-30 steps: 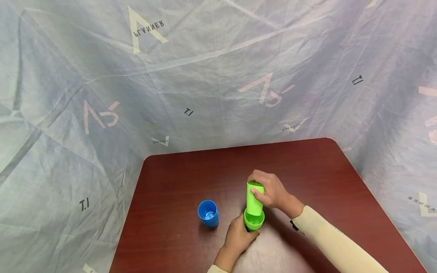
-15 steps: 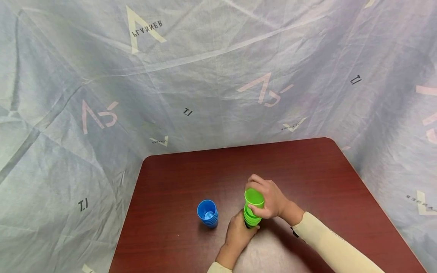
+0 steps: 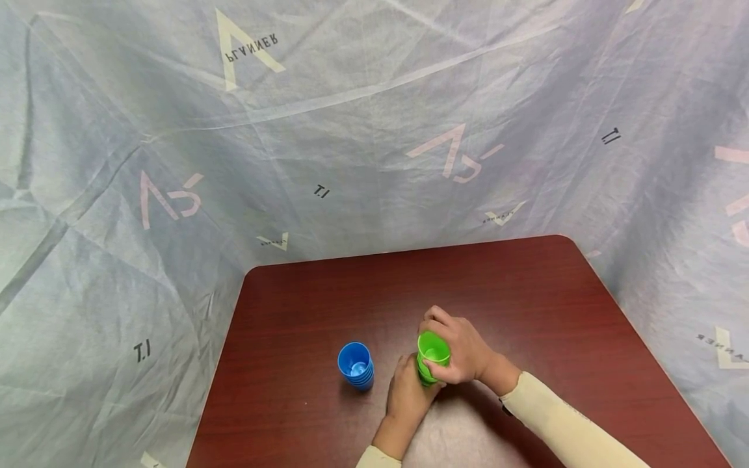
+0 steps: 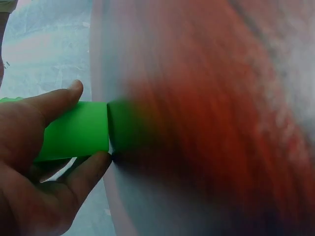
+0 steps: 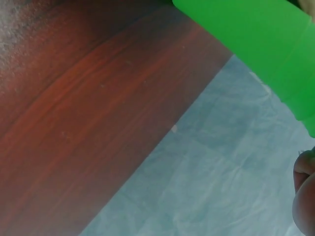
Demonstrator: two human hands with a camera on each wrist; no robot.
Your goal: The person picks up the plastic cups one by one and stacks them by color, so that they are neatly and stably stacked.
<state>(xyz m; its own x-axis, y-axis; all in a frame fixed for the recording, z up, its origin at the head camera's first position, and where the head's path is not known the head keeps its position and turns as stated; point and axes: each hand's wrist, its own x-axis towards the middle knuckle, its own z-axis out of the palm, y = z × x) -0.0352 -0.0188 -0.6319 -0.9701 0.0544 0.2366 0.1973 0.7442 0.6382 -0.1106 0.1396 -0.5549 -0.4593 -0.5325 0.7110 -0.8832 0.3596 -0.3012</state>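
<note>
Several bright green cups (image 3: 433, 351) are nested in a stack between the two hands in the head view, mouth up. My left hand (image 3: 407, 393) grips the stack low down; in the left wrist view, thumb and fingers lie on opposite sides of the green wall (image 4: 81, 130). Around the top cup, near its rim, curls my right hand (image 3: 465, 349), thumb at the front. The green stack (image 5: 256, 44) runs tilted across the upper right of the right wrist view, its ridged rims towards the right edge. The lower cups are mostly hidden by the hands.
A stack of blue cups (image 3: 355, 365) stands upright to the left of the left hand. The dark red table (image 3: 304, 312) has a rounded far edge, and grey printed sheeting (image 3: 374, 130) hangs behind and at both sides.
The right hand has tipped its green cup from tilted to upright and lowered it into the stack in the left hand. The left hand and blue cups stay nearly in place.
</note>
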